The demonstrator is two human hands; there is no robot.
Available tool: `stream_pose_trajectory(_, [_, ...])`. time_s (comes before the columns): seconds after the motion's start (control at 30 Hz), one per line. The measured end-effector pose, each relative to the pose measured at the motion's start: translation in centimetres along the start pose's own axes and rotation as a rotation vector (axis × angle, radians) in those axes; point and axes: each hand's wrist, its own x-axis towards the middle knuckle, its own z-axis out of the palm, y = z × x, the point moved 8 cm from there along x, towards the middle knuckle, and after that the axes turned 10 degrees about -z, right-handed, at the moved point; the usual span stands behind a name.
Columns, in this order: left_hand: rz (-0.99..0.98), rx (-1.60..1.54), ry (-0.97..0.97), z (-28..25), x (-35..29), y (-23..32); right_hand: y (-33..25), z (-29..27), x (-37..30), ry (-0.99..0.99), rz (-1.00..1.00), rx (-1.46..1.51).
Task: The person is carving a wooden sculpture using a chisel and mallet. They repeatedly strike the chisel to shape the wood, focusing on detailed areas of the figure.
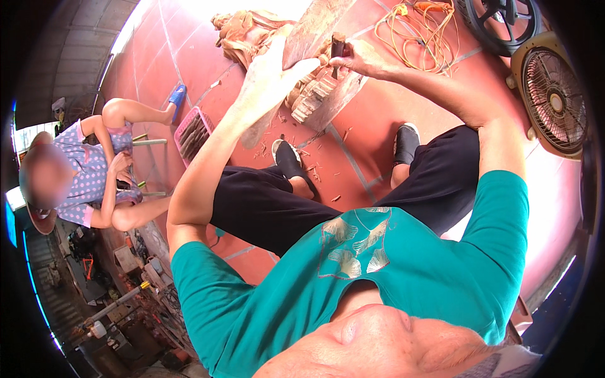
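Note:
A carved wood piece (313, 94) with ridged, stepped relief lies tilted in front of my feet, at the top middle. A pale wooden board (315, 28) runs alongside it. My left hand (272, 72) lies over the wood, its thumb stretched toward the right hand; glare washes out its other fingers. My right hand (360, 58) pinches a short dark brown tool (338, 48), held upright with its narrow end down against the carving. The tool looks like a chisel, but its tip is hard to make out.
Wood shavings litter the red tiles. Behind the carving sits another carved brown wood piece (242, 31). A pink basket (194, 135) stands left, near a seated person (94, 164) in dotted clothes. An orange cord (419, 38), a wheel (501, 22) and a fan (554, 101) are at right.

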Motion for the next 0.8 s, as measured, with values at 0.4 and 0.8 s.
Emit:
stream_pose_trajectory(0.4, [-0.045,-0.109,-0.057,-0.5,0.2,-3.2,1.1,-1.2,-0.2,-0.049,0.396,0.199])
stream_pose_trajectory(0.8, [-0.102,-0.073,-0.118,-0.8,-0.5,-1.3,0.0,-0.3,1.9,-0.082,0.107,-0.128])
